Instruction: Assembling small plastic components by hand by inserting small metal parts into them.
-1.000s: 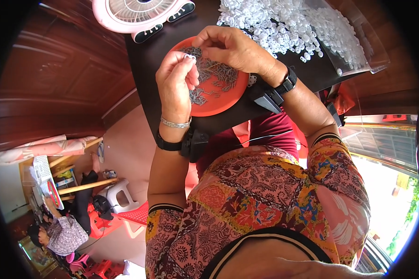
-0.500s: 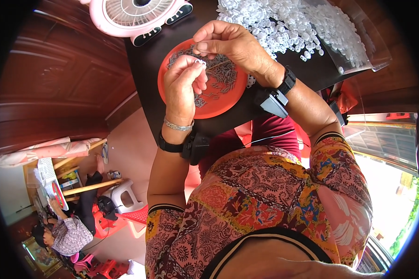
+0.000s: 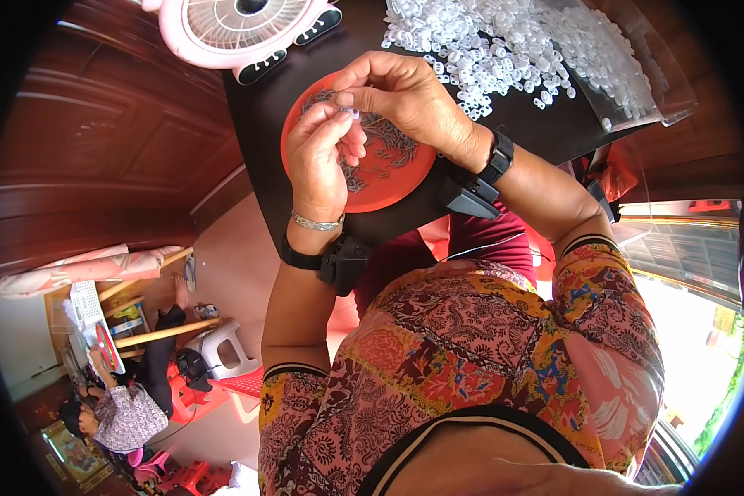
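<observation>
Over an orange-red round plate (image 3: 393,192), my two hands meet at the fingertips. My left hand (image 3: 318,165) pinches a small white plastic piece (image 3: 354,112) between thumb and fingers. My right hand (image 3: 417,95) comes in from the right, thumb and forefinger pressed together against that piece; anything small between those fingertips is too tiny to make out. Many small grey screw-like pins (image 3: 398,142) lie scattered in the plate, partly hidden under my hands.
A heap of white plastic pieces (image 3: 504,62) covers the black table's (image 3: 260,124) far right, beside a clear tray (image 3: 663,116) of more pieces. A pink fan (image 3: 244,33) stands far left. Another person (image 3: 128,417) sits at lower left near a grey stool (image 3: 223,351).
My right hand has come down, its fingertips now meeting the white piece in my left hand. My left hand has stayed nearly in place.
</observation>
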{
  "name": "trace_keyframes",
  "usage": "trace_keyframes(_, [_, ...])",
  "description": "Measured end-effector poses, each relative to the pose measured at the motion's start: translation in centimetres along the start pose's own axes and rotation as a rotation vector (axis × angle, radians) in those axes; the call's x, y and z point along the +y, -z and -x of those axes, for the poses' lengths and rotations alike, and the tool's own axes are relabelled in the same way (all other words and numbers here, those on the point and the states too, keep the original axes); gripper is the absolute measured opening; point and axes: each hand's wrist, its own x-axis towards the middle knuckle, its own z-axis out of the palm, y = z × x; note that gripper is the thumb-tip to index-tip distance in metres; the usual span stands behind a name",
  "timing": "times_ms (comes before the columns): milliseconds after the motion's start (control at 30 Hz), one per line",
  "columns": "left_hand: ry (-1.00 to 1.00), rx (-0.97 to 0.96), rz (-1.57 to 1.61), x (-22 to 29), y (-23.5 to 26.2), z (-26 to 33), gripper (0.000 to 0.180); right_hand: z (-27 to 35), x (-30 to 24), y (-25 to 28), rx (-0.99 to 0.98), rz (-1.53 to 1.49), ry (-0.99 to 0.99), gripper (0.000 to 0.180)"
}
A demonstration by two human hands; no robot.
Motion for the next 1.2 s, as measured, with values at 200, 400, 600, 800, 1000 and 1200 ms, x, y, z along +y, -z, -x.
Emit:
trace_keyframes(200, [-0.051,0.038,-0.04,0.1,-0.2,0.1,0.012,0.1,-0.8,0.2,0.002,0.243,0.093,0.01])
trace_keyframes(400, [-0.102,0.051,-0.135,0.4,-0.3,0.3,0.012,-0.4,-1.3,1.2,-0.01,0.239,0.044,0.013])
trace_keyframes(600, [-0.14,0.029,-0.176,0.0,-0.1,0.1,0.014,-0.2,-1.4,0.7,-0.131,0.225,0.015,0.013])
trace_keyframes(800, [-0.161,0.022,-0.186,0.0,-0.1,0.1,0.014,-0.3,-1.0,0.7,-0.085,0.24,0.069,0.012])
trace_keyframes(1000, [-0.176,0.01,-0.181,-0.1,-0.1,0.1,0.015,-0.3,-0.8,0.8,-0.093,0.311,0.1,0.012])
trace_keyframes(1200, [-0.196,-0.004,-0.253,0.0,-0.3,0.3,0.015,-0.2,-1.2,0.7,-0.119,0.261,0.003,0.01])
